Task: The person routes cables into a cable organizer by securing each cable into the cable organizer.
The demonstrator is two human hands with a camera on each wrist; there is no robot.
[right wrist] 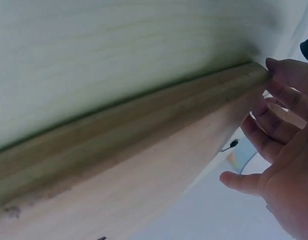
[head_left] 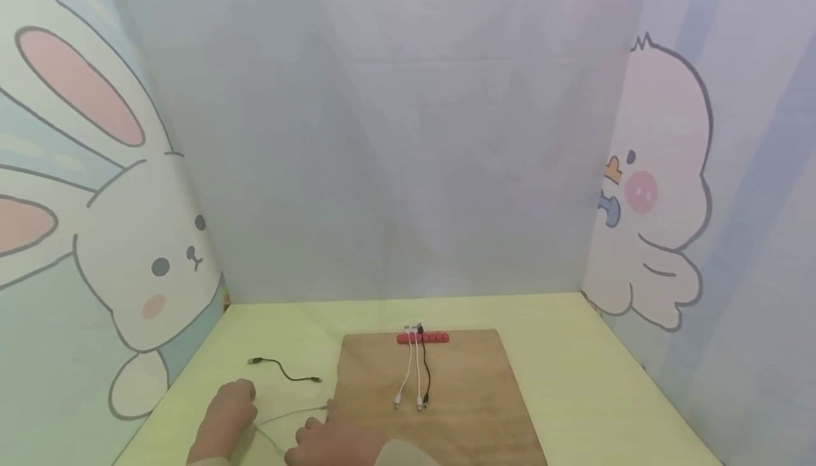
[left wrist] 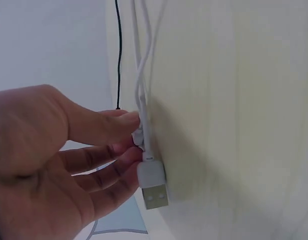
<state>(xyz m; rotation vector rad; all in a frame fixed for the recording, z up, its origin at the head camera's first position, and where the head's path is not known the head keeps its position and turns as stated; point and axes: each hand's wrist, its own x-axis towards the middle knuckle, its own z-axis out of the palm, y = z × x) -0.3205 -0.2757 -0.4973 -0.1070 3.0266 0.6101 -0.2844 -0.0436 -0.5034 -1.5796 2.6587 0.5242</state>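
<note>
At the lower left of the head view, my left hand (head_left: 226,416) pinches a white USB cable (head_left: 293,413) between thumb and fingertips. The cable's USB plug (left wrist: 151,172) sticks out past the fingers in the left wrist view, and white strands run upward beside it. My right hand (head_left: 338,443) is by the left edge of the wooden board (head_left: 472,395). Its thumb stands apart and its fingers are loosely bent in the right wrist view, with nothing visible held. A short black cable (head_left: 283,374) lies on the table beyond the left hand.
A red cable holder (head_left: 436,338) sits at the board's far edge. Two white cables (head_left: 418,374) and a black cable (head_left: 428,374) run from it across the board. Printed walls with a rabbit (head_left: 140,260) and a chick (head_left: 669,147) flank the pale yellow table (head_left: 574,367).
</note>
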